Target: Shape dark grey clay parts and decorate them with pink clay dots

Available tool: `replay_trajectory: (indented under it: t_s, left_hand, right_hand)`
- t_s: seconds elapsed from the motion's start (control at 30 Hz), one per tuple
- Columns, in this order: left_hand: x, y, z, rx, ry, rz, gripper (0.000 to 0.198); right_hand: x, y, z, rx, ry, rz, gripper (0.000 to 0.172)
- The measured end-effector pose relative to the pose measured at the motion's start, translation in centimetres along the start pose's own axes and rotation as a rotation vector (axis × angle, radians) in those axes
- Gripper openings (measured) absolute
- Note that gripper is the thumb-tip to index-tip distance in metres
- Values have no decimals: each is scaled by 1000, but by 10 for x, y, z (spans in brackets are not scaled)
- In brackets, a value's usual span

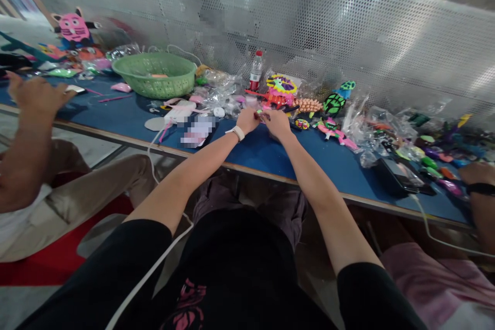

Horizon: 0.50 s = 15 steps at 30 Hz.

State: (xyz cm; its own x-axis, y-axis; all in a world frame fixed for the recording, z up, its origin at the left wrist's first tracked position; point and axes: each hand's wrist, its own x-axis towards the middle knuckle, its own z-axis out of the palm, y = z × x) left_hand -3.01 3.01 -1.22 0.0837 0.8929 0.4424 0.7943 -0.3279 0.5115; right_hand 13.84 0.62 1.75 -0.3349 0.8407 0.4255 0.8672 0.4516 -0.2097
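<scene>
My left hand [248, 119], with a pale band [238, 133] on its wrist, is above the blue table with its fingers pinched together. Close beside it, my right hand [277, 122] is bent inward, fingertips meeting those of the left. A tiny greenish and pink bit shows between them, too small to name. Just beyond the hands stand a red clay figure with a yellow frilled head [281, 84] and a spiky tan clay figure [309, 105]. A small round multicoloured clay piece [302, 124] lies to the right of my right hand.
A green basket [154, 75], a bottle [256, 69] and a phone [198, 131] are on the table [266, 157]. Plastic packets [359, 124] and a black box [394, 175] lie rightward. A perforated metal panel [348, 36] rises behind. Co-workers' hands [38, 95] appear at both sides.
</scene>
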Motion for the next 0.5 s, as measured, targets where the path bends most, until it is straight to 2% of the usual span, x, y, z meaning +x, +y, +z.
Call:
replay_trajectory:
  t_s: [0.17,0.3,0.5]
  left_hand:
    - [-3,3,0,54,-29,-41,19]
    - [-5,6,0,93,-41,-72,19]
    - [-1,3,-3,-74,-3,-2,24]
  right_hand:
    - [-2,-5,-1,1,-39,-26,39]
    - [-4,-13,-3,-13,-83,11,36]
    - [-2,-5,-5,130,31,-16,33]
